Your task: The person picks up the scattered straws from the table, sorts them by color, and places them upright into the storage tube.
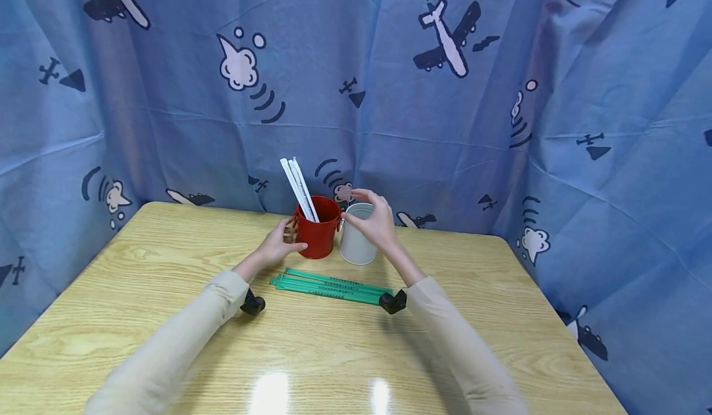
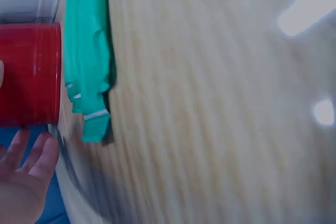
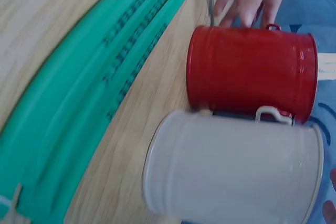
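Note:
A small red bucket stands upright with long white paper-wrapped sticks leaning in it. At its left side is my left hand, thumb along the front and fingers against the side, not wrapped round it. A white bucket stands just right of the red one; a small white handle shows between them. Over the white bucket's rim my right hand spreads thumb and fingers apart, the thumb near the handle; contact is unclear. Long green printed packets lie in front of both buckets.
The wooden table runs out to both sides. Behind it hangs a blue curtain with airplane prints, close to the buckets. Black wrist devices sit under both wrists, the right one over the green packets' right end.

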A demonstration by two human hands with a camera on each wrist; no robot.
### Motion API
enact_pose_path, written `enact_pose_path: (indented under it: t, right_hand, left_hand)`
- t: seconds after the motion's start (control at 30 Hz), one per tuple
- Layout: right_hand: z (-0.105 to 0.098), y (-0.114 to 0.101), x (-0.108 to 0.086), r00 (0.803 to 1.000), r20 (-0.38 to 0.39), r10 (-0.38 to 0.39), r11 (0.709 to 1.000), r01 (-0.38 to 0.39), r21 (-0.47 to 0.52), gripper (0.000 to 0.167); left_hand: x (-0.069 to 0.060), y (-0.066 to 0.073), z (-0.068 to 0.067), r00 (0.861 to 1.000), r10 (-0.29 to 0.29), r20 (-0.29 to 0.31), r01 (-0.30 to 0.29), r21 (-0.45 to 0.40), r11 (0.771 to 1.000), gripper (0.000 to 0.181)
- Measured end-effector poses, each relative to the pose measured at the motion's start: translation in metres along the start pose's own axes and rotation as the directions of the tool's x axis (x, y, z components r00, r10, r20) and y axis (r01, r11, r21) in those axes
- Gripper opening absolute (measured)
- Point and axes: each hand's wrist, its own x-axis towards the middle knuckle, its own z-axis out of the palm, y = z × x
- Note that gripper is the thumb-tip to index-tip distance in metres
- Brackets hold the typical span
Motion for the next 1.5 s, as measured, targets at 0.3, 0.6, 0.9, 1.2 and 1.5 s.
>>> enact_pose_path:
  t: [0.3,0.6,0.9,1.2,1.5]
  right_hand:
    - [-0.019,0.019,-0.007,0.997,-0.005,0.083,0.996,-0.083,-0.035,0.062]
    - [-0.029,0.038,-0.016,0.986,0.015,0.163,0.985,-0.162,-0.05,0.074]
    - [-0.03,0.048,-0.026,0.958,0.095,0.271,0.961,-0.275,0.034,0.091]
    - [-0.022,0.063,-0.032,0.935,0.17,0.312,0.936,-0.334,0.116,0.095]
    - [-0.014,0.07,-0.03,0.917,0.208,0.34,0.913,-0.374,0.161,0.093]
  left_hand:
    - [-0.012,0.004,-0.007,0.995,-0.039,0.093,0.024,0.159,0.987,0.067]
    - [-0.019,0.005,-0.008,0.985,0.064,0.162,-0.098,0.213,0.972,0.041]
    - [-0.022,0.01,0.006,0.971,0.084,0.222,-0.141,0.255,0.957,0.038]
    - [-0.021,0.014,0.023,0.96,0.106,0.258,-0.181,0.29,0.94,0.034]
    - [-0.017,0.014,0.033,0.953,0.113,0.28,-0.189,0.26,0.947,0.036]
